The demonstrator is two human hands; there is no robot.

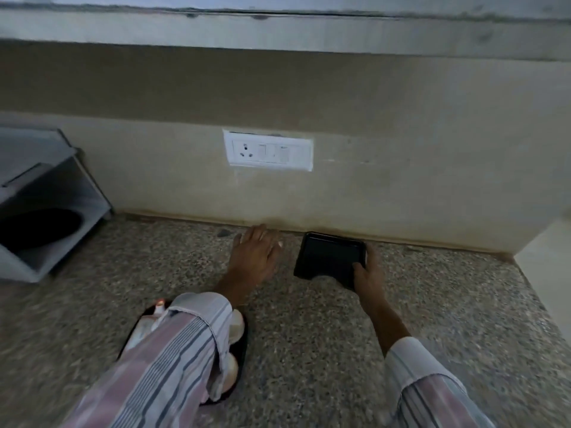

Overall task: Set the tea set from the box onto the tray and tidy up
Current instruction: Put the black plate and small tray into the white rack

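I see 2 hands. Right grip (367, 274) holds 1 small black tray (329, 256) at desk (309, 335) back, near wall. Left grip (255, 253) open, holds nothing. 1 big tray (242, 344) w/ white tea things sits under left sleeve; can't count them.

Left sleeve (173, 359) covers most of oval dark tray (244, 344); only slivers of white tea pieces (236, 325) show either side, count and type unreadable. Small glowing tip (160, 302) at tray's far end: too blurred to identify. Right hand (367, 273) grips black tray (330, 256) at near right corner (fingers beyond that edge hidden). White box (46, 193) cut by left edge; dark round shape (37, 225) inside unclear. Both forearms cut by bottom edge.
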